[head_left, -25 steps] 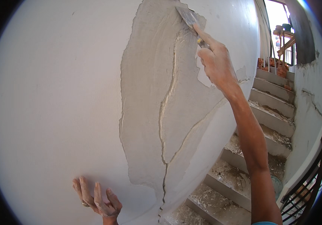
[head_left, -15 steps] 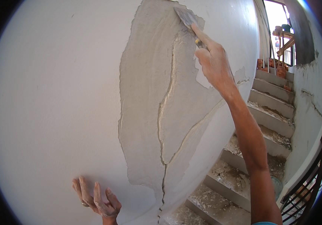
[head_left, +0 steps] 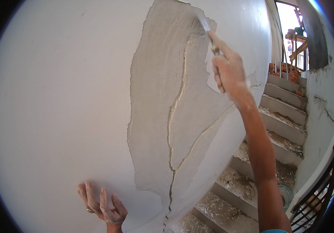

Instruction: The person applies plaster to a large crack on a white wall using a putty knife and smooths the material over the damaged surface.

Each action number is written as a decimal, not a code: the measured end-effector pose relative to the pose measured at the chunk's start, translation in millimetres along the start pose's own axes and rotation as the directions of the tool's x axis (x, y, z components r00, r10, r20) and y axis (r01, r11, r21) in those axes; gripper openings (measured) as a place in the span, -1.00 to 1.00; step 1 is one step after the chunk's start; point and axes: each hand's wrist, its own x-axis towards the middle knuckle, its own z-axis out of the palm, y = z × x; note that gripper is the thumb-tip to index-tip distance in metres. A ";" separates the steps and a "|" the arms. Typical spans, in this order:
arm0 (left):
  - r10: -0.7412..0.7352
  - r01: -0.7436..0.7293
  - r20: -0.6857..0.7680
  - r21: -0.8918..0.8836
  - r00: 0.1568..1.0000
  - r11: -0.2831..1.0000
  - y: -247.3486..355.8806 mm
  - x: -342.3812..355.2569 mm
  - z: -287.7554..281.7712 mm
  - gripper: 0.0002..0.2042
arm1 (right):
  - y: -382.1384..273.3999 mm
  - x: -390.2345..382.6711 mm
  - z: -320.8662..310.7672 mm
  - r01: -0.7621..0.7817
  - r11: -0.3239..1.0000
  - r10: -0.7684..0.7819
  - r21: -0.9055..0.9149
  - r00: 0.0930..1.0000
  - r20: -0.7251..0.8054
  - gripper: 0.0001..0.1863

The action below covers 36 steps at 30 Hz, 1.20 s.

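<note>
My right hand [head_left: 231, 75] is wrapped round the handle of a putty knife [head_left: 204, 24], its index finger stretched along toward the blade. The blurred blade is seen nearly edge-on at the top of a bare grey patch [head_left: 147, 101] on the white wall [head_left: 66, 97]; whether it touches the wall I cannot tell. Down the patch runs a crack [head_left: 182, 73] with pale filler-like material in it, joined low down by a slanting branch [head_left: 202, 138]. At the lower left, my left hand [head_left: 104, 206] holds nothing, fingers spread by the wall, a ring on one finger.
Concrete stairs [head_left: 283, 106] littered with flakes and debris climb on the right. A bucket [head_left: 286, 196] stands partly behind my right forearm. Dark railing bars [head_left: 318, 194] are at the lower right. Bricks [head_left: 293, 75] and a wooden stand [head_left: 299, 39] are at the top by a bright window.
My right hand has shifted slightly right and down, and the blade has turned from flatter to nearly edge-on. My left hand is almost unmoved. The whole view has shifted a little.
</note>
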 end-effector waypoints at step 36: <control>0.036 -0.036 -0.019 0.006 0.999 0.999 -1.2 1.3 3.3 -0.66 | 29.6 8.3 -4.9 0.130 0.963 -0.148 -0.237 0.987 -0.060 -0.28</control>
